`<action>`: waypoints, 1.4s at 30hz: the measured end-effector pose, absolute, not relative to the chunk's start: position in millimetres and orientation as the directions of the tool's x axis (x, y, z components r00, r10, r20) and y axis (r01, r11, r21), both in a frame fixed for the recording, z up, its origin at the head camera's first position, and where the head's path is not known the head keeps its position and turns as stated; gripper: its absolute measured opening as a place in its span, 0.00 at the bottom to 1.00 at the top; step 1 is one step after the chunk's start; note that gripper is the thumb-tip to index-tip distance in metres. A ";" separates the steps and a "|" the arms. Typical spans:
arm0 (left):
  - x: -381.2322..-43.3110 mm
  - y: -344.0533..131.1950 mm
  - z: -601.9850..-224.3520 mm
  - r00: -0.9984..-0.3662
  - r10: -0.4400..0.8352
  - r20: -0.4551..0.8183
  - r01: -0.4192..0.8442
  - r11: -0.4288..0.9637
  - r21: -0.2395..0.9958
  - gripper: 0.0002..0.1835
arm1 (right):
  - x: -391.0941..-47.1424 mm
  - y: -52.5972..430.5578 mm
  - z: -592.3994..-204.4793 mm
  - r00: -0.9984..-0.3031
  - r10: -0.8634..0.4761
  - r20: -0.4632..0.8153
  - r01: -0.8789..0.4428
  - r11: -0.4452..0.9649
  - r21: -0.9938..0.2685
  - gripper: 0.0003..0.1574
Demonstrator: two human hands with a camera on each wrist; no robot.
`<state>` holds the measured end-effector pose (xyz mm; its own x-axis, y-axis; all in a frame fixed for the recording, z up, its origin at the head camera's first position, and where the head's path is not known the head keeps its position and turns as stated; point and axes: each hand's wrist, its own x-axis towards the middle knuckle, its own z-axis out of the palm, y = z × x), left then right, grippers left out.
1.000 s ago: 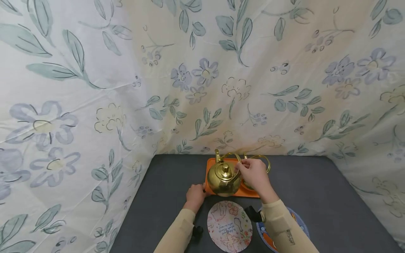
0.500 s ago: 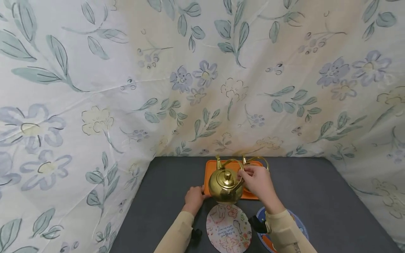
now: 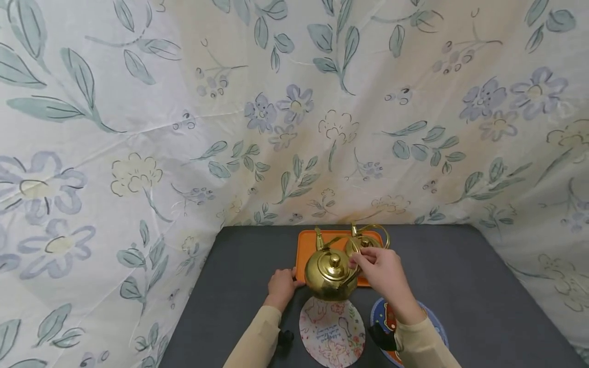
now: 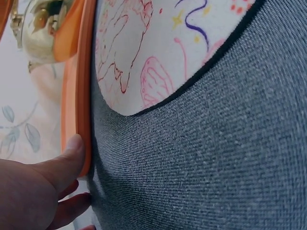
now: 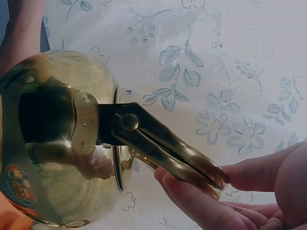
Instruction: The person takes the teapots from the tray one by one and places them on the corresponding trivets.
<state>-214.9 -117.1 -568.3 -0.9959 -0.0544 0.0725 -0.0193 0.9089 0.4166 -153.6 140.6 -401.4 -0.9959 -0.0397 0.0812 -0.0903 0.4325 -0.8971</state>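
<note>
My right hand (image 3: 385,270) pinches the bail handle of a shiny gold kettle (image 3: 329,280), thumb on one side and fingers on the other in the right wrist view. The kettle's body hangs in front of an orange tray (image 3: 302,253) and overlaps the far edge of a round floral mat (image 3: 332,335). At the tray's near left corner, my left hand (image 3: 280,287) holds on, its thumb (image 4: 74,146) against the front wall and the other fingers bent round the corner. A second gold kettle (image 3: 367,242) stands on the tray's right part, partly hidden by the first one.
A round blue mat (image 3: 380,309) with a red-brown picture lies right of the floral one, partly under my right forearm. All this is on a dark grey tabletop (image 3: 250,255). Leaf-and-flower fabric (image 3: 294,128) hangs behind and at both sides.
The gold kettle has come off the tray towards me and slightly right in my right hand, uncovering more of the tray and the second kettle. My left hand keeps its place at the tray corner.
</note>
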 end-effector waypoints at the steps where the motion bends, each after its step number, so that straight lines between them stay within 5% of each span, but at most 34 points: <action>1: -215.4 -117.2 -568.7 -0.996 -0.053 0.070 -0.020 0.911 0.412 0.36 | -152.6 141.5 -401.7 -0.996 -0.042 0.085 -0.095 0.440 -0.893 0.24; 42: -222.4 -113.7 -564.9 -0.998 -0.060 -0.013 -0.060 0.925 0.374 0.34 | -129.3 144.1 -460.0 -0.998 -0.064 0.016 -0.043 0.450 -0.892 0.20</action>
<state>-222.4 -113.7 -564.9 -0.9981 -0.0595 -0.0132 -0.0601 0.9254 0.3741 -129.3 144.1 -460.0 -0.9978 -0.0637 0.0157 -0.0428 0.4497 -0.8921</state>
